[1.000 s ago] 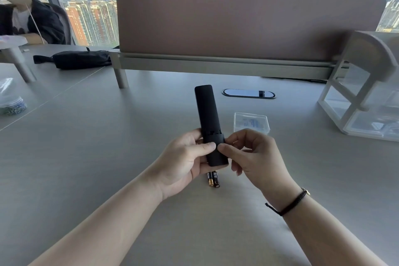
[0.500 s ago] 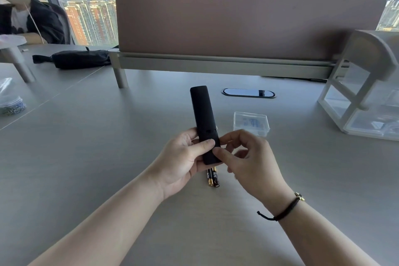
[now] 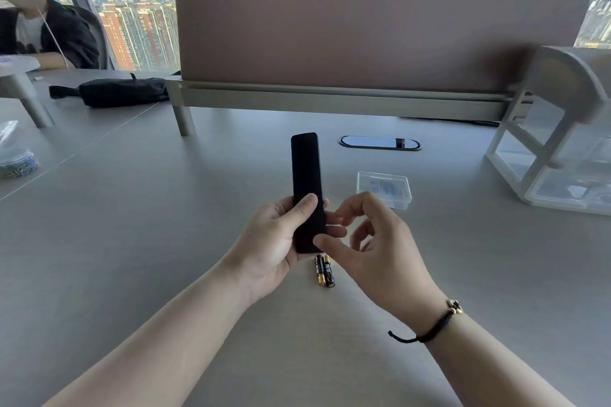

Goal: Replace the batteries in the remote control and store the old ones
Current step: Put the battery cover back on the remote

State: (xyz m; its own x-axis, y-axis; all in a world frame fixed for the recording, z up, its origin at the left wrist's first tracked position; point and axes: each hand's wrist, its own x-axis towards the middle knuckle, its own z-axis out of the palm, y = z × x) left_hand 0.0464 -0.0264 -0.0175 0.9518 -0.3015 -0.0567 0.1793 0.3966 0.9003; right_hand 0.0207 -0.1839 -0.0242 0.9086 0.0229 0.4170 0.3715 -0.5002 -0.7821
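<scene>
A slim black remote control (image 3: 306, 175) stands almost upright above the grey desk, back side toward me, its cover looking flush. My left hand (image 3: 277, 241) grips its lower half, thumb across the back. My right hand (image 3: 370, 241) is beside it with fingers curled and apart; only its thumb tip touches the remote's lower right edge. Two black and gold batteries (image 3: 324, 270) lie side by side on the desk just below the remote. A small clear plastic box (image 3: 385, 189) sits behind my right hand.
A white and clear drawer organiser (image 3: 558, 155) stands at the right. A desk divider panel (image 3: 363, 43) runs across the back, an oval cable port (image 3: 380, 143) before it. A black pouch (image 3: 122, 91) and a seated person (image 3: 39, 30) are far left.
The notch visible on the remote's back has gone and the cover now looks flush. My right fingers have come off the remote, leaving only the thumb against it. The remote shifted slightly left.
</scene>
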